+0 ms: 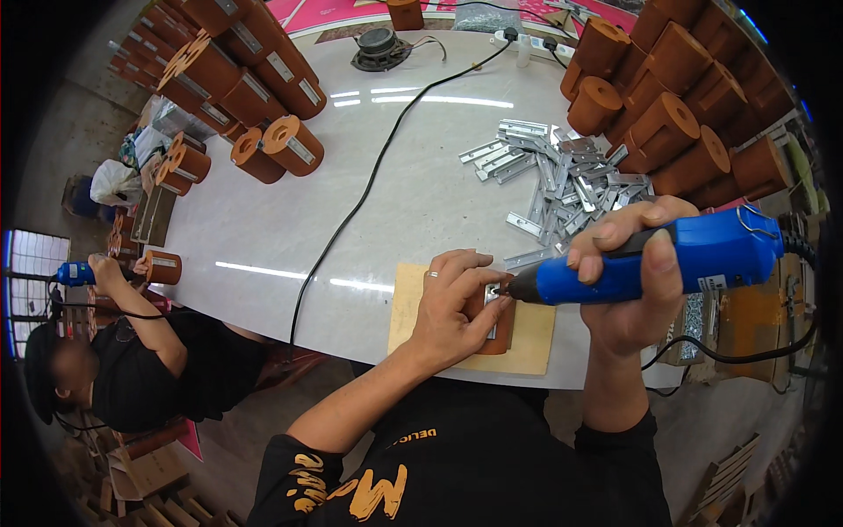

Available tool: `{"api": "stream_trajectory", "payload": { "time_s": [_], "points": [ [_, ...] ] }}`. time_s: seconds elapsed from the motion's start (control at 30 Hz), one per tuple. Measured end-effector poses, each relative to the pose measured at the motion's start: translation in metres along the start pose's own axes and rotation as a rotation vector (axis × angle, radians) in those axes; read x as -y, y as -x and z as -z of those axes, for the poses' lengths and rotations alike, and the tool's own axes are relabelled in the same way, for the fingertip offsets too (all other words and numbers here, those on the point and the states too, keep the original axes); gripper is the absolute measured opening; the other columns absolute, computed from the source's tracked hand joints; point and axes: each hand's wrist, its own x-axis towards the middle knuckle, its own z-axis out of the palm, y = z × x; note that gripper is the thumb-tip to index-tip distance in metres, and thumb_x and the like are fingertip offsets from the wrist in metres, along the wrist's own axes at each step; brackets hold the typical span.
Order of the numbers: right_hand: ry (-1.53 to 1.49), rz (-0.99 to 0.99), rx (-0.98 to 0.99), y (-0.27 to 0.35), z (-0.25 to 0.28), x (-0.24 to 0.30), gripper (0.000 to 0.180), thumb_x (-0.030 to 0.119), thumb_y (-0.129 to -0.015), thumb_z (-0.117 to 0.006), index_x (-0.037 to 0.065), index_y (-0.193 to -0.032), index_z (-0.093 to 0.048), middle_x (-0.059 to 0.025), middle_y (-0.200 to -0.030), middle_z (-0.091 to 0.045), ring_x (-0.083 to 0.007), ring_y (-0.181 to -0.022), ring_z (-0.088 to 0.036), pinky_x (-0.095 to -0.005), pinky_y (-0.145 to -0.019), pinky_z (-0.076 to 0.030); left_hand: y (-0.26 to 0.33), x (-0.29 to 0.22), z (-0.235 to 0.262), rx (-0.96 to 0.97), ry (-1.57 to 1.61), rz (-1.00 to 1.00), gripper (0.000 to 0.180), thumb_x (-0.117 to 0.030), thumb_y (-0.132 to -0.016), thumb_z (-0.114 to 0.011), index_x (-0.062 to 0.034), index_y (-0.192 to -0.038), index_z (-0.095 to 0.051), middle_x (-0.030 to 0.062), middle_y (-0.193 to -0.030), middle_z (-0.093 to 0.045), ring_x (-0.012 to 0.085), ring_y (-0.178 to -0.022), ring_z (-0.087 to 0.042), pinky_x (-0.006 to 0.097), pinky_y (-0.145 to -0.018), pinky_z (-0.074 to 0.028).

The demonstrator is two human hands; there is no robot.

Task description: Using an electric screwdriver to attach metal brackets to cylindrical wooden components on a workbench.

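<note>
Pressed flat by the left hand, fingers together, a brown cylinder with a metal bracket is steadied on a wooden board. Beside it, a blue electric screwdriver is gripped by the right hand, tip at the bracket.

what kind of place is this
Probably a small assembly workshop. Stacks of brown cylinders crowd a white table beside a pile of metal brackets, and the right hand drives a blue electric screwdriver while a co-worker does likewise.
</note>
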Motion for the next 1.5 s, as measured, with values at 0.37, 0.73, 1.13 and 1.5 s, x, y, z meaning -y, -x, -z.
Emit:
{"api": "stream_trajectory", "payload": {
  "time_s": [0.37,0.73,1.13,1.5],
  "points": [
    [-0.05,-0.003,-0.004,-0.005,0.01,0.004,0.022,0.016,-0.094,-0.05,0.004,-0.112,-0.045,-0.018,-0.084,-0.063,-0.0192,-0.06,-0.061,-0.0374,-0.062,-0.056,-0.003,-0.001,0.004,-0.024,-0.115,-0.096,0.018,0.001,-0.071,-0.076,-0.0055,-0.084,-0.065,0.0089,-0.104,-0.064,0.0305,-0.106,-0.054,0.037,-0.083,-0.047],
    [-0.006,0.003,0.016,-0.005,0.001,0.002,0.023,0.016,-0.093,-0.051,0.003,-0.112,-0.043,-0.0183,-0.085,-0.062,-0.0184,-0.06,-0.06,-0.0375,-0.061,-0.056,-0.005,-0.001,0.004,-0.032,-0.059,-0.054,0.02,0.001,-0.07,-0.076,-0.0066,-0.084,-0.064,0.0091,-0.109,-0.063,0.0311,-0.109,-0.053,0.037,-0.084,-0.047],
    [0.057,0.024,0.041,-0.002,-0.004,-0.005,0.026,0.014,-0.092,-0.052,0.002,-0.112,-0.041,-0.0188,-0.083,-0.062,-0.018,-0.06,-0.06,-0.0373,-0.06,-0.057,-0.001,0.0,0.0,-0.027,-0.016,0.01,0.02,-0.003,-0.072,-0.076,-0.0061,-0.088,-0.064,0.013,-0.115,-0.061,0.0337,-0.114,-0.052,0.04,-0.09,-0.045],
    [0.108,0.027,0.048,-0.001,-0.006,-0.003,0.027,0.017,-0.091,-0.055,0.003,-0.11,-0.042,-0.0189,-0.083,-0.062,-0.0182,-0.059,-0.06,-0.0369,-0.06,-0.056,0.0,0.005,-0.003,0.024,0.068,0.049,0.02,-0.002,-0.076,-0.073,-0.0048,-0.093,-0.064,0.0146,-0.111,-0.063,0.0316,-0.108,-0.056,0.039,-0.089,-0.045]
  ]
}}
